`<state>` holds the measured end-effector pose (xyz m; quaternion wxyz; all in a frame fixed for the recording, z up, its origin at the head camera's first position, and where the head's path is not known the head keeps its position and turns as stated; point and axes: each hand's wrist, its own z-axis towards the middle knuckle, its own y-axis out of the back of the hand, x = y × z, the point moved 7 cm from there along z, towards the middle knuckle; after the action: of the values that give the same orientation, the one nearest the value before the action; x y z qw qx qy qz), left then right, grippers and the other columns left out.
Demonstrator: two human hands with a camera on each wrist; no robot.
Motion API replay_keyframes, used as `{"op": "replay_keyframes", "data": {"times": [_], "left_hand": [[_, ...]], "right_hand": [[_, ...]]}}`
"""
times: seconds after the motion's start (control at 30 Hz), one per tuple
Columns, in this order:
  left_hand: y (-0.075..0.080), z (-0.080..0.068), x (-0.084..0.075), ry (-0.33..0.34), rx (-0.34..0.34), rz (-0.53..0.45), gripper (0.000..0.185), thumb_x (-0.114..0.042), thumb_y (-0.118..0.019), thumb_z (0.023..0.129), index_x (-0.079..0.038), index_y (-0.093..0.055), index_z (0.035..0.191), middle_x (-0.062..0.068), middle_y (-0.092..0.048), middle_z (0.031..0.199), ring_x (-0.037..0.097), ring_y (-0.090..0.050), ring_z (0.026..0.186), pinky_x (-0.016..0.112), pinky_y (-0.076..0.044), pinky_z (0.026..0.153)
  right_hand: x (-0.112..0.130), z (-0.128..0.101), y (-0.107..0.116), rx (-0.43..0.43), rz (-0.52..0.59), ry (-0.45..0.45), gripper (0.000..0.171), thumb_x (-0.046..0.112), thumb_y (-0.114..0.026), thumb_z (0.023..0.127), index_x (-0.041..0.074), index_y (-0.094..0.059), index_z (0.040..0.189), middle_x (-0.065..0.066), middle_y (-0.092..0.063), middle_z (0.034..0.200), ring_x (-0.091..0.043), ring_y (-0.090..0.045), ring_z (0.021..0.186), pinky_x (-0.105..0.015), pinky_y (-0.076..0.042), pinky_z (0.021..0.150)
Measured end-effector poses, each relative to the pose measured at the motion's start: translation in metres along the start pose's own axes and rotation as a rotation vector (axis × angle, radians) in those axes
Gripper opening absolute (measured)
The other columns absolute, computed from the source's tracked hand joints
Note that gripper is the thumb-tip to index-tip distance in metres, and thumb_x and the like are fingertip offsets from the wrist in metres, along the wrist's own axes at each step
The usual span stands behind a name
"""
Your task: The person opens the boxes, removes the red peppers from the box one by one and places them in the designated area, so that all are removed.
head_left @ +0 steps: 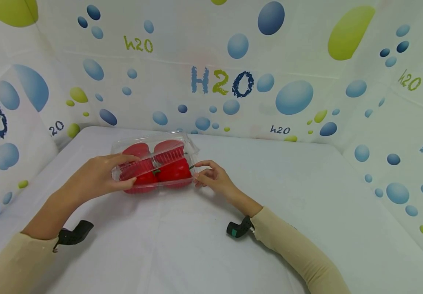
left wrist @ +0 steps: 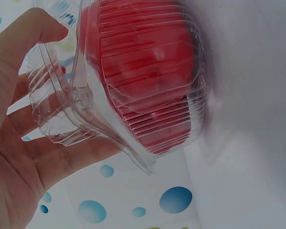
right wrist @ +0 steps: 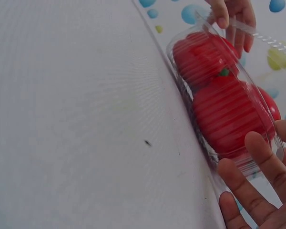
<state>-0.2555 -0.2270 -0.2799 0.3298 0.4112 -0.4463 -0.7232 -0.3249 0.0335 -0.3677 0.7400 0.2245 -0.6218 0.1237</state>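
A clear plastic clamshell container sits on the white-covered table, its ribbed lid tilted up ajar over the base. Several glossy red vegetables with green stems fill it. My left hand holds the container's left end, the lid's edge between thumb and fingers; the left wrist view shows its fingers behind the clear plastic. At the opposite end, my right hand pinches the rim, with its fingertips against the end wall and the thumb on the other side.
White cloth covers the table, which meets a patterned backdrop with blue and green drops behind and on both sides. A small black camera is strapped to the left wrist and another one to the right.
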Motion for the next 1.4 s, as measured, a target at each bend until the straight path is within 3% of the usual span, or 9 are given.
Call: {"op": "replay_keyframes", "data": {"times": [0.5,1.17,1.4], "left_hand": [[0.0007,0.0001,0.0017,-0.024,-0.007,-0.026,0.062,-0.026,-0.082,0.078,-0.007,-0.059,0.132,0.024,-0.064,0.123,0.041,-0.061,0.108,0.051,-0.058,0.074],[0.0002,0.0010,0.0057,-0.004,0.021,-0.063,0.059,-0.024,-0.080,0.079,-0.004,-0.059,0.131,0.023,-0.067,0.116,0.039,-0.062,0.103,0.048,-0.059,0.072],[0.0012,-0.0007,0.0068,0.003,0.036,-0.058,0.059,-0.024,-0.078,0.081,-0.003,-0.058,0.132,0.024,-0.065,0.117,0.039,-0.061,0.105,0.049,-0.059,0.073]], "right_hand": [[-0.0022,0.0008,-0.0008,0.005,0.026,-0.003,0.034,0.008,-0.060,0.096,0.004,-0.050,0.129,-0.027,-0.067,0.097,-0.028,-0.068,0.084,-0.036,-0.057,0.085],[-0.0022,0.0001,0.0004,0.011,0.023,-0.006,0.033,0.009,-0.060,0.096,0.005,-0.050,0.128,-0.023,-0.068,0.094,-0.025,-0.068,0.083,-0.034,-0.056,0.087],[-0.0017,0.0009,-0.0015,0.016,0.015,0.000,0.033,0.008,-0.059,0.097,0.005,-0.050,0.128,-0.028,-0.066,0.096,-0.026,-0.068,0.083,-0.035,-0.056,0.087]]}}
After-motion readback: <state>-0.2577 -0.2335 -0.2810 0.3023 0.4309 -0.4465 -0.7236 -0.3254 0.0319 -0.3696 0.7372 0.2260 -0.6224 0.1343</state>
